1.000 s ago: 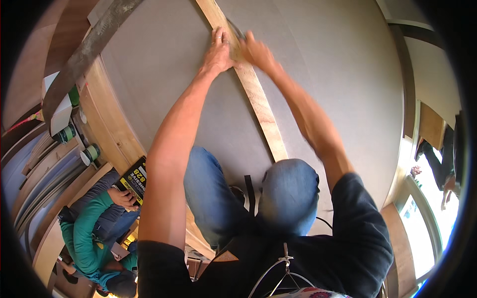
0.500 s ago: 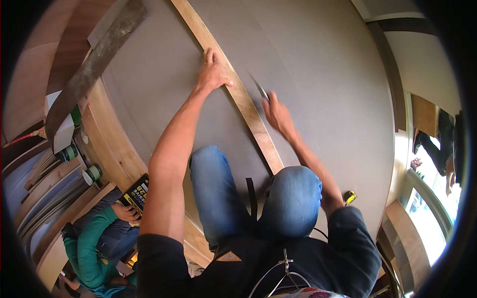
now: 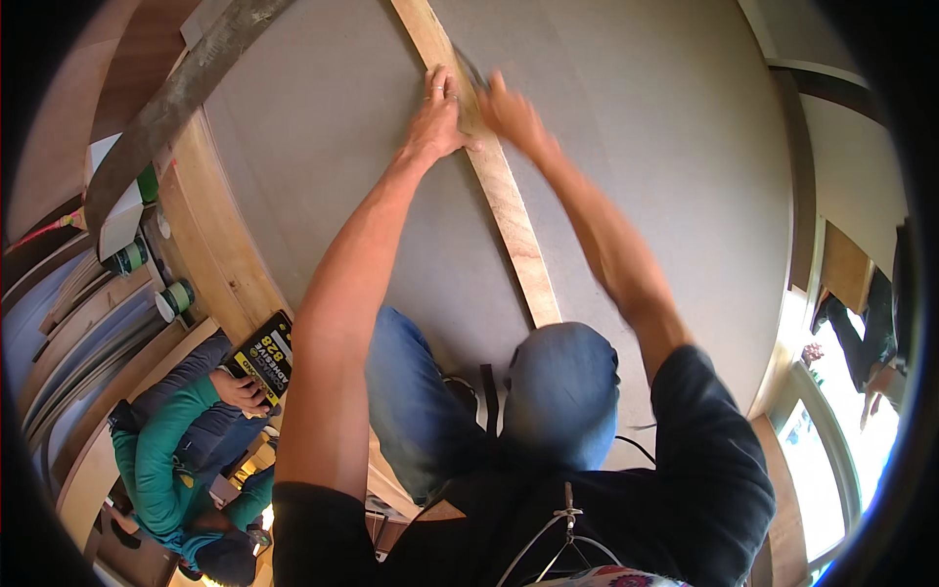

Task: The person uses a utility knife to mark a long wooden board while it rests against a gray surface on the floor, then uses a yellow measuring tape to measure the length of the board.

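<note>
A long, straight, pale wooden strip with streaky grain (image 3: 516,230) lies on a broad, smooth, grey sheet (image 3: 665,147), under the left hand (image 3: 436,119), its thumb opened wide from its fingers. Just right of them, the blurred right hand (image 3: 513,114) grips a thin, dark, blade-shaped tool (image 3: 471,67) at the strip's right edge. Bare sheet stretches either side.

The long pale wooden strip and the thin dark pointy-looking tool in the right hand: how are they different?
Colour: the long pale wooden strip is light tan; the thin dark tool is much darker.
Size: the strip is far longer and wider than the tool.
Hands: the bare left hand touches the strip, while the bare right hand holds the tool.
Both look slim and slanted. The tool is blurry.
</note>
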The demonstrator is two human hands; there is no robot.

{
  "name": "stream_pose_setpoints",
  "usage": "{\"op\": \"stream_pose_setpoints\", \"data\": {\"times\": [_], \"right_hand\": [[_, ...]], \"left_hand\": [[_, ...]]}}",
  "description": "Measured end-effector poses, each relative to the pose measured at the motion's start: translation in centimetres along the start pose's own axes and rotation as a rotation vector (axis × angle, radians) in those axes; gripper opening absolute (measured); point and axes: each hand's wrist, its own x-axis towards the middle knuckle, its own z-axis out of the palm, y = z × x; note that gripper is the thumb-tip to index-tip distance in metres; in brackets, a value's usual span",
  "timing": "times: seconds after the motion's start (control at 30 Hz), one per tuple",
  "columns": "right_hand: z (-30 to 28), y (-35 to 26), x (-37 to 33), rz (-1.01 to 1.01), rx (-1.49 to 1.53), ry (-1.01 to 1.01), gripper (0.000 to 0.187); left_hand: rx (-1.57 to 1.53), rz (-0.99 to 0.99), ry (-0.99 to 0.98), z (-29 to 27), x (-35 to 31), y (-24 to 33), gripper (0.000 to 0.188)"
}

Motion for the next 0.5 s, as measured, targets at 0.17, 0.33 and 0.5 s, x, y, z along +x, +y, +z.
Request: {"op": "stream_pose_setpoints", "data": {"times": [0.17, 0.33, 0.5], "right_hand": [[4.2, -1.8, -31.2, 0.456, 0.19, -0.225, 0.032], [0.8, 2.3, -32.4, 0.308, 0.411, -0.011, 0.037], [-4.9, 5.5, -14.2, 0.128, 0.138, 0.586, 0.023]], "left_hand": [[0.166, -0.081, 0.072, 0.2, -2.7, -4.2, 0.127], [0.129, -0.033, 0.059, 0.5, -1.3, -3.3, 0.127], [0.135, -0.084, -0.065, 0.2, -1.5, -2.1, 0.131]]}}
